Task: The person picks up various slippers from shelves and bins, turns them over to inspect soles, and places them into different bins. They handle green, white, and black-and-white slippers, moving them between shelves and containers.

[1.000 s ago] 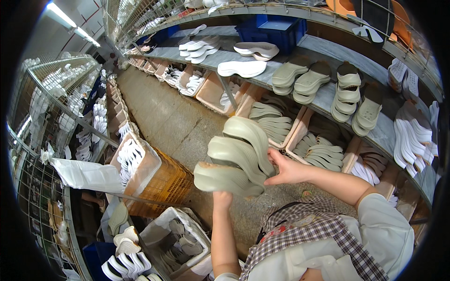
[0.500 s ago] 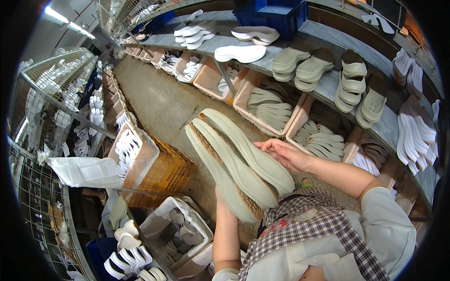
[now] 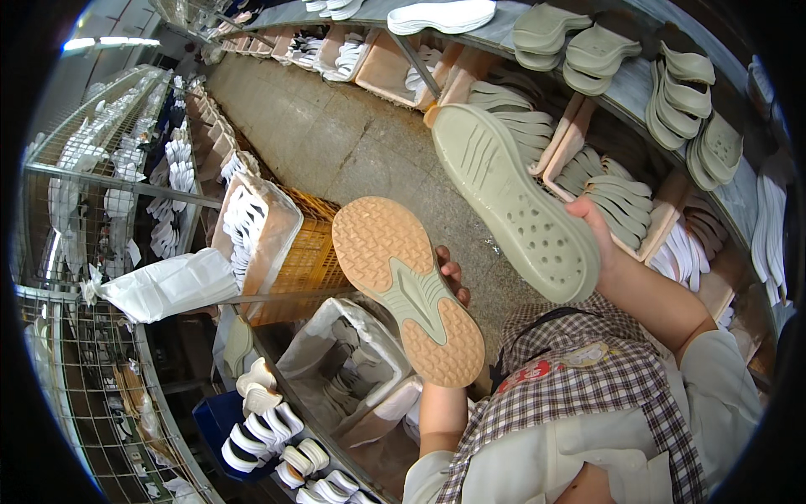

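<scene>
My left hand (image 3: 452,275) is closed around a shoe sole (image 3: 420,302) from behind. Its orange patterned tread faces me, with a pale green channel in the middle; fingertips show at its right edge. A pale green sole (image 3: 514,202) stands tilted in my right hand (image 3: 591,220), its inner face with slots and round holes toward me. A bit of orange at its top end may belong to another sole behind it; I cannot tell. The two hands are apart.
Pale green soles (image 3: 603,55) line the shelf (image 3: 487,32) at right, above lined bins (image 3: 578,151). At left stand a yellow crate (image 3: 315,239), a lined basket with soles (image 3: 323,323), a wire rack (image 3: 92,403) and white soles (image 3: 260,433). An aisle floor (image 3: 294,118) runs ahead.
The soles held together have been parted between my hands. The left one has turned to show its tread; the right one has moved right and turned its inner face toward me. The view has shifted.
</scene>
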A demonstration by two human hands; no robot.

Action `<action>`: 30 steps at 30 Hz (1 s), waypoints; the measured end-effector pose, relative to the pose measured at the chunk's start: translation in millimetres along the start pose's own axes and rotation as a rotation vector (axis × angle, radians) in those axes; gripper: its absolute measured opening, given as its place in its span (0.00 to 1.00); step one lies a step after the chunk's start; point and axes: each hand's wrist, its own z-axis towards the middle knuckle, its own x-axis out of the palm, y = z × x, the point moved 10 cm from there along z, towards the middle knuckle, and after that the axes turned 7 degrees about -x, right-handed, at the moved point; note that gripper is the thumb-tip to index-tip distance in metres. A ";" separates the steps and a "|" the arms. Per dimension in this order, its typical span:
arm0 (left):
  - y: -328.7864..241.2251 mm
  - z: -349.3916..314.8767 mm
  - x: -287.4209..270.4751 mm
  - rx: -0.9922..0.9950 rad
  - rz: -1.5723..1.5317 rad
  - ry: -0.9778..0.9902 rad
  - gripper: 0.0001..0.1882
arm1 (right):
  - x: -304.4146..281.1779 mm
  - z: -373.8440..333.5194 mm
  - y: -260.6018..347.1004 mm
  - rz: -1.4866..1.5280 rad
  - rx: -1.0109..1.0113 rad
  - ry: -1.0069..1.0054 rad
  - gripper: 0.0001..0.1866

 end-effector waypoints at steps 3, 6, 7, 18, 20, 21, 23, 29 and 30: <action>-7.2 -19.1 -14.6 0.185 0.496 -0.435 0.27 | -2.1 4.6 -12.1 -0.232 -0.048 0.079 0.36; -0.9 -14.8 -30.8 0.114 0.590 -0.547 0.25 | -3.7 5.4 -32.0 -0.845 -0.102 0.170 0.41; -0.7 -8.4 -34.5 0.093 0.571 -0.513 0.24 | -8.1 6.2 -31.5 -0.683 -0.084 0.166 0.40; 5.6 13.7 -20.9 0.055 0.173 -0.253 0.15 | -30.3 -6.5 -24.8 0.519 0.192 0.280 0.36; 3.8 14.5 -29.4 0.077 0.077 -0.296 0.17 | -37.1 -5.8 -21.3 0.476 0.170 0.230 0.36; 6.4 18.8 -24.1 0.032 0.114 -0.221 0.17 | -33.4 -7.6 -18.6 0.474 0.165 0.264 0.36; 9.5 25.4 -22.0 -0.015 0.143 -0.143 0.18 | -33.8 -8.3 -14.8 0.336 0.103 0.239 0.36; 14.0 56.2 -63.7 -0.037 0.479 -0.401 0.20 | -42.4 -14.3 2.5 -0.545 -0.102 0.091 0.38; 19.9 58.6 -71.4 -0.053 0.511 -0.448 0.20 | -40.8 -19.0 5.0 -0.447 -0.064 0.117 0.37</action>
